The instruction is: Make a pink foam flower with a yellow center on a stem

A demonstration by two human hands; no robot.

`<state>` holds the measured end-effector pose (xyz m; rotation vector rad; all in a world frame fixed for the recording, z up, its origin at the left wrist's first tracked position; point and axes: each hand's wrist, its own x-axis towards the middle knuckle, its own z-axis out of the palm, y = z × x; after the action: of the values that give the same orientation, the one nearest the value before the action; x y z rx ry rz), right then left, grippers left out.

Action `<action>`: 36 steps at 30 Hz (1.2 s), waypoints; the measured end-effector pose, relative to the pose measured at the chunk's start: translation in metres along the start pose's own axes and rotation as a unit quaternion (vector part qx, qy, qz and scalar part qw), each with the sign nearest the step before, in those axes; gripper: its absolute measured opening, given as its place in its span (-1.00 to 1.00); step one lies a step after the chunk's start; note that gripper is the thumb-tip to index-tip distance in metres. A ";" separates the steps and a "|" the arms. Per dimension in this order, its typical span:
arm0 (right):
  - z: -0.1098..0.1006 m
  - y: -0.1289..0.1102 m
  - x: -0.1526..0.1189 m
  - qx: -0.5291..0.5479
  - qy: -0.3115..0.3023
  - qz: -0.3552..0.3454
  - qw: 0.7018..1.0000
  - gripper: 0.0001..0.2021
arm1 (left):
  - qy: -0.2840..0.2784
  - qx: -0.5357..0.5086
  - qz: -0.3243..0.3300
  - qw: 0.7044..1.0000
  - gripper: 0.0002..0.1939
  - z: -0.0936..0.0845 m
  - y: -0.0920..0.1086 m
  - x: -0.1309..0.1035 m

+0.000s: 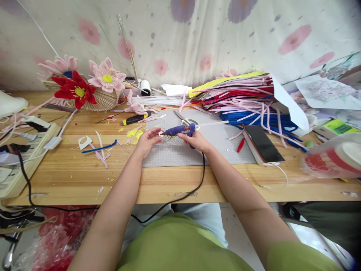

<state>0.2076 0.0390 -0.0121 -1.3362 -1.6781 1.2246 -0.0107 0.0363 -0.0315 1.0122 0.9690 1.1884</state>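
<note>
In my right hand (199,140) is a blue hot glue gun (180,130), its nozzle pointing left. A white glue stick (216,123) sticks out of its back end. My left hand (146,142) is closed at the fingertips on a small white piece (161,134), right at the nozzle; its exact kind is too small to tell. Just below the gun's barrel, a little yellow-tipped bunch (170,137) shows over the grey cutting mat (175,160). Scissors (182,119) lie on the mat behind the gun, partly hidden by it.
Pipe cleaners (248,99) are heaped at the back right, near a phone (263,143) and a plastic cup (332,158). Fuzzy flowers (76,90) stand back left. A power strip (31,158) lies at left. The gun's black cord (194,190) hangs over the table's front edge.
</note>
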 end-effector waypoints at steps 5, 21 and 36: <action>-0.003 -0.001 -0.001 0.003 -0.005 -0.001 1.000 -0.55 | 0.002 0.000 -0.004 1.000 -0.54 0.000 0.000 0.000; -0.004 -0.001 0.001 0.009 0.024 -0.002 1.000 -0.58 | -0.003 -0.005 -0.005 1.000 -0.54 0.000 -0.002 0.000; -0.007 0.000 -0.001 -0.017 0.003 -0.002 1.000 -0.58 | 0.019 -0.015 -0.004 1.000 -0.58 0.001 0.001 -0.001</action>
<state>0.2144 0.0395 -0.0100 -1.3546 -1.7039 1.1927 -0.0101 0.0354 -0.0306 0.9627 0.9817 1.2158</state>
